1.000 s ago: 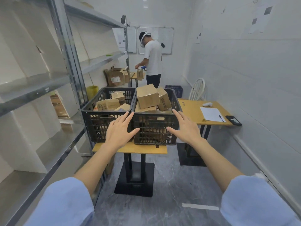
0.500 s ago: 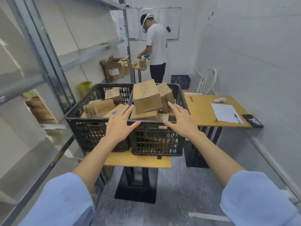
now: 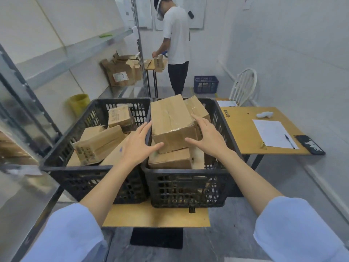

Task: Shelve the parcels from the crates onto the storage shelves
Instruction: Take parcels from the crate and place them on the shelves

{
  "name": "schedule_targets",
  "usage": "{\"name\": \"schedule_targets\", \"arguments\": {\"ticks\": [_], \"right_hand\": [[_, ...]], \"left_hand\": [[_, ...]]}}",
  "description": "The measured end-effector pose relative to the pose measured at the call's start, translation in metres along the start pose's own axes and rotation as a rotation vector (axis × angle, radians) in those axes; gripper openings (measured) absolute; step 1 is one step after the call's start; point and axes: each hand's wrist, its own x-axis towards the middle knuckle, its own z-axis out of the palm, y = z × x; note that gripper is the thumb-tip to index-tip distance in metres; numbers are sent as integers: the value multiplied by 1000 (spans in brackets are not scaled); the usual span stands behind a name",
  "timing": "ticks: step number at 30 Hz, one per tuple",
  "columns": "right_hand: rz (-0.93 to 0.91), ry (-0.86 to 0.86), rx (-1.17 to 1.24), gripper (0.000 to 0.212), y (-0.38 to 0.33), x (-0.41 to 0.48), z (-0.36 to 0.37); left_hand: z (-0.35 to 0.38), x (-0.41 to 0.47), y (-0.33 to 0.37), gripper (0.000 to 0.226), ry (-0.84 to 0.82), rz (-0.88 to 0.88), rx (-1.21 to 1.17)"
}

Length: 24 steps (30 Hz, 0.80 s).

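Left hand (image 3: 137, 146), right hand (image 3: 209, 138) now flank cardboard parcel (image 3: 171, 118)

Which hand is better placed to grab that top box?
Left hand, narrowly: its fingers and thumb bracket a corner of the top box, and the shelves stand on that side. The right hand flanks it.

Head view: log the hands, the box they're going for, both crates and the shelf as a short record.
right crate: black, boxes heaped above its rim
left crate: black, beside it, several boxes inside
top box: resting on other boxes in right crate
left hand: open, fingers spread at top box's left side
right hand: open, fingers spread at its right side
shelf: metal, left of the crates
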Motion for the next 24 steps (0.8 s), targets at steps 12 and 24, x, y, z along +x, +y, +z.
{"name": "schedule_targets", "arguments": {"ticks": [12,24], "right_hand": [[-5,-68,168,84,13,39,24],[-45,16,229,76,14,32,25]], "left_hand": [[32,32,-13,93,-22,16,-295],[33,30,-7,82,58,4,-398]]}}
